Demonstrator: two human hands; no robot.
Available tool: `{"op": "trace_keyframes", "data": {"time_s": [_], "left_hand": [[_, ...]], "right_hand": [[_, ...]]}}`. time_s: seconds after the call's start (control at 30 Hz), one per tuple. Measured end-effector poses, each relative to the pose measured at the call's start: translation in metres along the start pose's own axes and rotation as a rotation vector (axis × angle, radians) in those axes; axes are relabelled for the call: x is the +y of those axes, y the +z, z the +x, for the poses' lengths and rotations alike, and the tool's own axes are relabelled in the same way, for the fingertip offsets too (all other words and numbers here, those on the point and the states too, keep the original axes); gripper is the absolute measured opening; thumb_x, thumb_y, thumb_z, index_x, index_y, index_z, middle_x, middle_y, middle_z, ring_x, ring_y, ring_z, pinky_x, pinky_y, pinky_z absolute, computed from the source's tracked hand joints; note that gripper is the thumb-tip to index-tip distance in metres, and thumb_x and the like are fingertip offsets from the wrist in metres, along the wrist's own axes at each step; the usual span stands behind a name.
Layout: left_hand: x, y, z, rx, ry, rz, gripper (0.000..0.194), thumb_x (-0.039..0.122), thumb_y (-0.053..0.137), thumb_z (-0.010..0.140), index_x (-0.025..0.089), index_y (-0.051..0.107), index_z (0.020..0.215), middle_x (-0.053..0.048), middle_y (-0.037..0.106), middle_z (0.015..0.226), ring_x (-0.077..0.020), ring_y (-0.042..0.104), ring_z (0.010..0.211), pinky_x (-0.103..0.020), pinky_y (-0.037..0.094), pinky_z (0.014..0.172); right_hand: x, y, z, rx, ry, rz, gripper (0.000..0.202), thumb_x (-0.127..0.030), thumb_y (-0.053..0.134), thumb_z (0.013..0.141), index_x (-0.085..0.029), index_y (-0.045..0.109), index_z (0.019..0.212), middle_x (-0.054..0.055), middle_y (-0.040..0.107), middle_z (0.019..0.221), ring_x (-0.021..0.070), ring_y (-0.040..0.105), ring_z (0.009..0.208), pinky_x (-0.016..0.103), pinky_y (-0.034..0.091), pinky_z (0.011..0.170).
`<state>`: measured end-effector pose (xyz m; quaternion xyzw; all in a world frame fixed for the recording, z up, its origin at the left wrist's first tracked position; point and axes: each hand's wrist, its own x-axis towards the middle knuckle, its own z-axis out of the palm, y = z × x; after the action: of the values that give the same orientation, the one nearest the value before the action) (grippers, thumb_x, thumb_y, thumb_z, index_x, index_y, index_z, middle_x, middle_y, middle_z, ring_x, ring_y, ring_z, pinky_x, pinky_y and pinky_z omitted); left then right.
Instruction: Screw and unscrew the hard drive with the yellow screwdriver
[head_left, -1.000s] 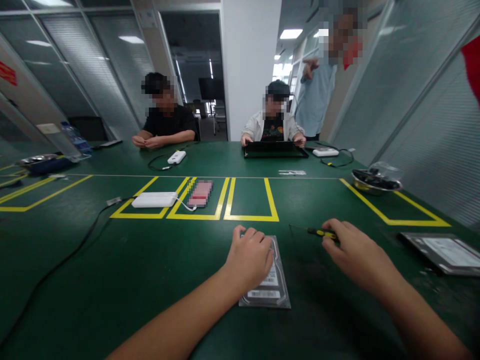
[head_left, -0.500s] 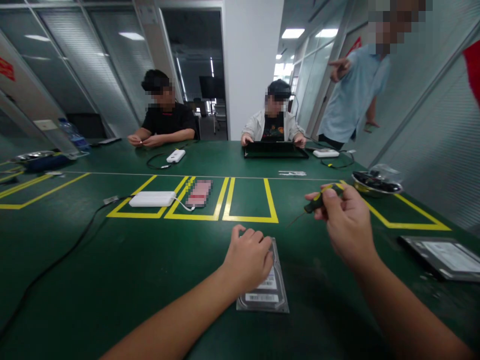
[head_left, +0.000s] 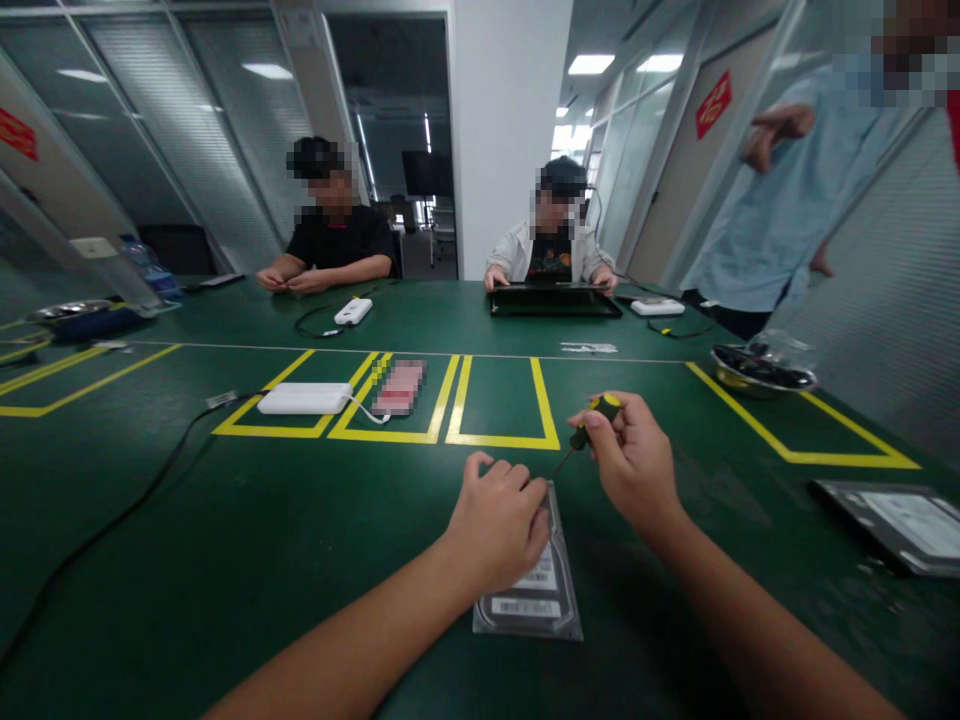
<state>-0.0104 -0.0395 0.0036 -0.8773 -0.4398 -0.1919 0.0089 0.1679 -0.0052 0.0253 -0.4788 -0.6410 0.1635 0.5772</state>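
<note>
A silver hard drive (head_left: pixel 529 607) lies label side up on the green table (head_left: pixel 285 560), in front of me. My left hand (head_left: pixel 501 520) rests over its upper part, fingers curled at the far edge; what the fingertips pinch, if anything, is hidden. My right hand (head_left: pixel 634 455) grips a yellow and dark green screwdriver (head_left: pixel 606 405) by its handle. The thin shaft slants down and left, its tip by the drive's far right corner, close to my left fingers. Whether the tip touches the drive is too small to tell.
Another drive (head_left: pixel 907 525) lies at the right. A metal bowl of dark items (head_left: pixel 761 370) stands behind it. A white power bank (head_left: pixel 306 398) is cabled to a phone (head_left: pixel 400 388) at the left. Two people sit opposite; one holds a black tray (head_left: pixel 555 300). Another person stands at the right.
My right hand has moved left and the screwdriver tip has come to the drive's far corner. My left hand has stayed on the drive. The standing person has shifted right in view.
</note>
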Motion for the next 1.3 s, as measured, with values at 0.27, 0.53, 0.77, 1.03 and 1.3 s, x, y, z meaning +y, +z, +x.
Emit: {"op": "trace_keyframes", "data": {"time_s": [0.27,0.53,0.77,1.03,1.3], "left_hand": [[0.0001,0.0012,-0.0010,0.002,-0.009,-0.006,0.020,0.031,0.050,0.090,0.023,0.064,0.103,-0.005,0.063,0.091,-0.0251,0.055,0.090,-0.050,0.029,0.092],[-0.0006,0.0020,-0.0007,0.005,-0.016,-0.019,0.020,0.031,0.051,0.089,0.023,0.064,0.103,-0.005,0.062,0.091,-0.0249,0.054,0.091,-0.050,0.028,0.093],[-0.0005,0.0006,-0.0009,0.007,-0.019,-0.029,0.021,0.030,0.050,0.090,0.023,0.065,0.104,-0.005,0.062,0.091,-0.0245,0.054,0.090,-0.049,0.028,0.093],[0.0004,0.0001,-0.0009,0.003,-0.021,-0.028,0.021,0.031,0.051,0.090,0.023,0.065,0.103,-0.005,0.062,0.091,-0.0246,0.054,0.091,-0.049,0.029,0.093],[0.0000,0.0006,-0.0009,-0.003,-0.020,-0.029,0.021,0.031,0.050,0.090,0.022,0.065,0.102,-0.006,0.063,0.091,-0.0249,0.054,0.091,-0.049,0.029,0.093]], "right_hand": [[-0.0002,0.0026,-0.0004,-0.023,0.008,-0.078,0.024,-0.041,0.056,0.092,-0.018,0.055,0.100,0.000,0.065,0.071,0.0104,0.055,0.052,0.021,0.043,0.049],[0.0001,0.0014,-0.0013,-0.036,0.021,-0.066,0.026,-0.042,0.055,0.093,-0.018,0.053,0.102,0.000,0.064,0.071,0.0103,0.054,0.052,0.021,0.042,0.048],[0.0002,0.0011,-0.0018,-0.037,0.011,-0.087,0.027,-0.043,0.055,0.093,-0.018,0.053,0.103,0.000,0.063,0.072,0.0104,0.054,0.053,0.021,0.042,0.048],[0.0004,0.0012,0.0006,-0.020,0.018,-0.070,0.026,-0.043,0.055,0.093,-0.018,0.054,0.101,0.001,0.065,0.073,0.0106,0.053,0.052,0.022,0.043,0.049],[0.0028,0.0015,-0.0005,-0.030,0.024,-0.052,0.027,-0.043,0.056,0.092,-0.017,0.054,0.102,0.002,0.065,0.075,0.0102,0.054,0.052,0.021,0.042,0.047]]}}
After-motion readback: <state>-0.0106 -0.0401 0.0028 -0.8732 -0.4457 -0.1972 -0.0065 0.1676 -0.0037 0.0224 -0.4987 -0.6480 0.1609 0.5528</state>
